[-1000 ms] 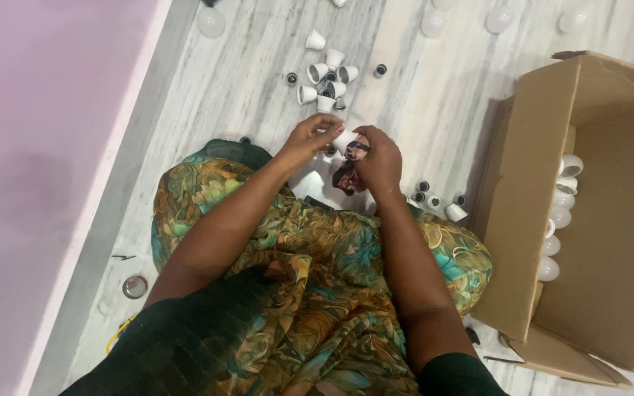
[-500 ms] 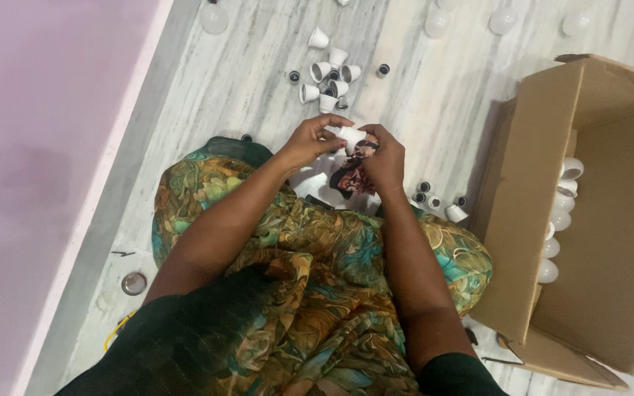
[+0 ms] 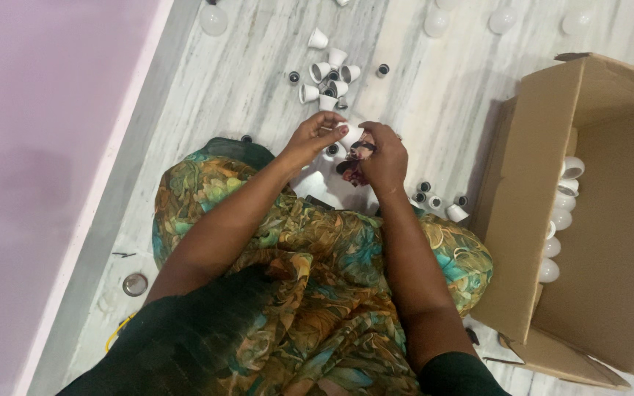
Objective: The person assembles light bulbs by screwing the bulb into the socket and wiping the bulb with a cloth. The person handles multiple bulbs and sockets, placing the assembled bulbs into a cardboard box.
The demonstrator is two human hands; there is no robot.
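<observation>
Seated on a marble floor, a person fits a white shell (image 3: 348,136) together between both hands.

Head view: left hand (image 3: 315,139) pinches the shell; right hand (image 3: 384,158) is closed on a dark patterned piece (image 3: 352,170) touching it, just beyond the knees. Finished-looking bulbs (image 3: 560,216) line the box (image 3: 588,213) at 3 o'clock; loose shells (image 3: 328,77) at 12 and caps (image 3: 434,199) near the right wrist suggest plenty left. Both forearms converge, wrists bent inward.

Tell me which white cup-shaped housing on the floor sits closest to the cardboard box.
The lone white housing lying just right of the right hand's forearm, beside small dark caps. It lies by the cardboard box; the other housings cluster farther up the floor.
</observation>
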